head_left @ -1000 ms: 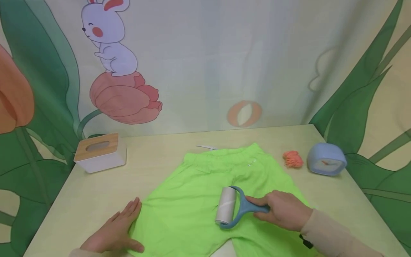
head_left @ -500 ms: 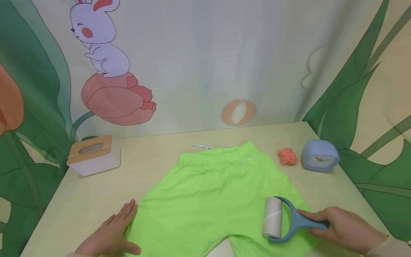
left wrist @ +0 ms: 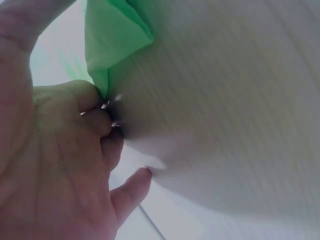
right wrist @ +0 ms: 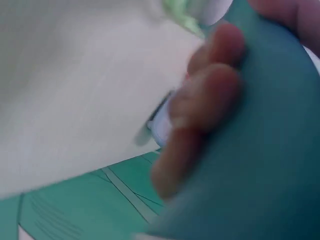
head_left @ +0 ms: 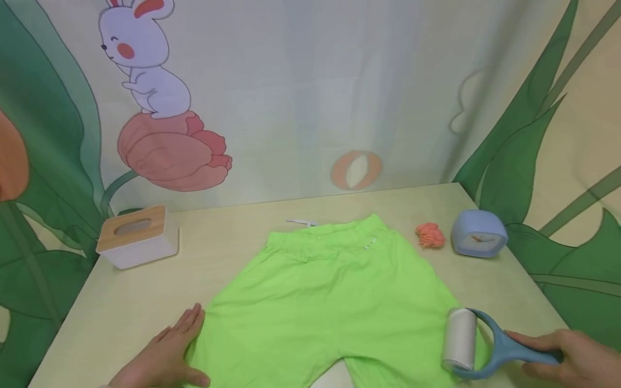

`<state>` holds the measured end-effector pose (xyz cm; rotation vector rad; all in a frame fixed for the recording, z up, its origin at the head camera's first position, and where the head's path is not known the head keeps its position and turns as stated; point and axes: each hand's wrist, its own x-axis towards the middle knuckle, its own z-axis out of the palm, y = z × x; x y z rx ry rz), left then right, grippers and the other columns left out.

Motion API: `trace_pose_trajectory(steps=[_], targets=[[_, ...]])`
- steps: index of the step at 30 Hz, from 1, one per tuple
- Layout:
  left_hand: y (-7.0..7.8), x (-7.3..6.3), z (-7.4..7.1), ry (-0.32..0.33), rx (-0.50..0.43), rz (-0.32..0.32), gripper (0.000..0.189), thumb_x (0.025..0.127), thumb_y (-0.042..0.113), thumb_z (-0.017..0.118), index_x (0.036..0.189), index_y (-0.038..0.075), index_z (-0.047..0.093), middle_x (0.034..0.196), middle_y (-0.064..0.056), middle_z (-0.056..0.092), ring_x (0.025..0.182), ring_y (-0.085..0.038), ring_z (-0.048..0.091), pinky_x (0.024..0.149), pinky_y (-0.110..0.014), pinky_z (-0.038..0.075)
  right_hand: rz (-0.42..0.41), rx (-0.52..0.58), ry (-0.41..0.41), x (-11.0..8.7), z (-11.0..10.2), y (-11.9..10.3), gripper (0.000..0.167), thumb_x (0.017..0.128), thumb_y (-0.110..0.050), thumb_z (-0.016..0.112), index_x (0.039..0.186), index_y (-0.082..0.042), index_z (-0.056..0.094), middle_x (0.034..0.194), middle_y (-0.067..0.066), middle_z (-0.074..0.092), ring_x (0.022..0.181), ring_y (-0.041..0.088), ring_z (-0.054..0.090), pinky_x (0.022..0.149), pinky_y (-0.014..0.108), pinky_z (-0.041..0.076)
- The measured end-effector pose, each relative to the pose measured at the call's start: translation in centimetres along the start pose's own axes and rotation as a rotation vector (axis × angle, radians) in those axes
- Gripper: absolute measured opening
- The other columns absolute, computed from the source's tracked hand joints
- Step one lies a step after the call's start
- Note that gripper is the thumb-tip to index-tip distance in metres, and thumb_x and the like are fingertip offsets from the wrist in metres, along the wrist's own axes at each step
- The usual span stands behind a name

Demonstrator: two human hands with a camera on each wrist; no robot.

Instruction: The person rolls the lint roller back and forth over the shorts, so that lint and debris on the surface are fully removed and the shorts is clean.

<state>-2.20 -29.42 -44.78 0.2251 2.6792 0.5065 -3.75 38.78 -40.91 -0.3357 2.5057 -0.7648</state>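
Bright green shorts [head_left: 310,302] lie spread on the table, waistband at the back and legs toward the front. My left hand [head_left: 165,350] rests at their left edge with extended fingers; in the left wrist view its fingertips [left wrist: 142,177] touch the tabletop beside a fold of green cloth [left wrist: 115,40]. In my right hand [head_left: 577,355] is the blue handle of a lint roller [head_left: 509,347], whose white roll lies on the right edge of the shorts. The right wrist view shows fingers [right wrist: 205,95] curled round that handle, somewhat blurred.
A white tissue box [head_left: 140,237] with a wooden lid stands at the back left. An orange bundle of yarn-like strands [head_left: 429,235] and a blue clock [head_left: 479,233] sit at the back right. Behind the table [head_left: 233,226] hangs a printed curtain [head_left: 281,108].
The lint roller in my right hand has moved right, from the middle of the shorts to their right edge. My left hand stays at the left edge. The head view has shifted slightly.
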Motion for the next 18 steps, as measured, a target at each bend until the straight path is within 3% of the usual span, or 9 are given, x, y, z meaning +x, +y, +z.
trace_pose_trajectory(steps=[5,7,10,11,12,14,16,18], targets=[[0.0,-0.2,-0.1,0.011,0.041,0.003,0.139,0.052,0.067,0.079,0.149,-0.011,0.018,0.157,-0.028,0.013,0.144,-0.045,0.013,0.106,-0.068,0.021,0.231,-0.133,0.310,0.1,0.9,-1.3,0.074,0.095,-0.051,0.056,0.147,-0.001,0.037,0.054,0.000,0.045,0.043,0.011,0.035,0.045,0.027,0.034],[-0.2,-0.2,-0.1,0.006,0.049,-0.025,0.139,0.052,0.067,0.080,0.149,-0.011,0.018,0.157,-0.027,0.013,0.144,-0.045,0.012,0.106,-0.068,0.020,0.284,-0.138,0.349,0.6,1.1,-1.4,0.079,0.098,-0.054,0.046,0.149,0.002,0.025,0.051,-0.001,0.033,0.044,0.014,0.029,0.046,0.030,0.030],[-0.7,-0.2,-0.1,-0.003,0.046,-0.059,0.138,0.053,0.065,0.081,0.149,-0.011,0.018,0.157,-0.028,0.012,0.144,-0.045,0.010,0.106,-0.069,0.019,0.308,-0.112,0.331,1.3,1.5,-1.0,0.080,0.101,-0.053,0.036,0.150,0.006,0.012,0.055,0.003,0.035,0.049,0.018,0.034,0.050,0.032,0.031],[-0.8,-0.2,-0.1,-0.003,0.046,-0.066,0.138,0.054,0.065,0.081,0.149,-0.011,0.018,0.157,-0.028,0.011,0.144,-0.045,0.010,0.106,-0.069,0.019,0.309,-0.104,0.320,1.6,1.7,-0.8,0.080,0.102,-0.052,0.035,0.149,0.007,0.009,0.057,0.010,0.041,0.052,0.020,0.039,0.051,0.033,0.033],[-1.0,-0.3,-0.1,-0.002,0.044,-0.069,0.138,0.054,0.065,0.081,0.149,-0.011,0.017,0.157,-0.028,0.011,0.144,-0.045,0.010,0.106,-0.069,0.019,0.315,-0.096,0.310,1.8,1.9,-0.5,0.080,0.102,-0.052,0.034,0.149,0.008,0.007,0.063,0.020,0.048,0.054,0.026,0.046,0.053,0.035,0.036],[-1.2,-0.3,-0.1,0.003,0.043,-0.068,0.138,0.054,0.065,0.081,0.149,-0.011,0.017,0.157,-0.028,0.011,0.144,-0.045,0.010,0.105,-0.070,0.020,0.326,-0.086,0.303,2.1,2.5,-0.1,0.082,0.102,-0.053,0.033,0.148,0.009,0.004,0.092,0.041,0.055,0.071,0.045,0.057,0.060,0.043,0.045],[-1.4,-0.3,-0.1,0.002,0.043,-0.069,0.138,0.054,0.066,0.080,0.149,-0.011,0.017,0.157,-0.028,0.011,0.144,-0.046,0.010,0.105,-0.070,0.020,0.341,-0.077,0.285,2.4,3.0,0.3,0.084,0.102,-0.054,0.030,0.146,0.011,0.000,0.122,0.051,0.040,0.095,0.060,0.053,0.071,0.054,0.048],[-1.6,-0.3,-0.1,-0.004,0.043,-0.075,0.139,0.053,0.066,0.080,0.149,-0.012,0.017,0.157,-0.029,0.011,0.144,-0.046,0.010,0.105,-0.070,0.020,0.366,-0.071,0.260,2.6,3.4,0.6,0.087,0.101,-0.057,0.026,0.146,0.011,-0.005,0.134,0.050,0.022,0.112,0.065,0.041,0.081,0.061,0.045]])
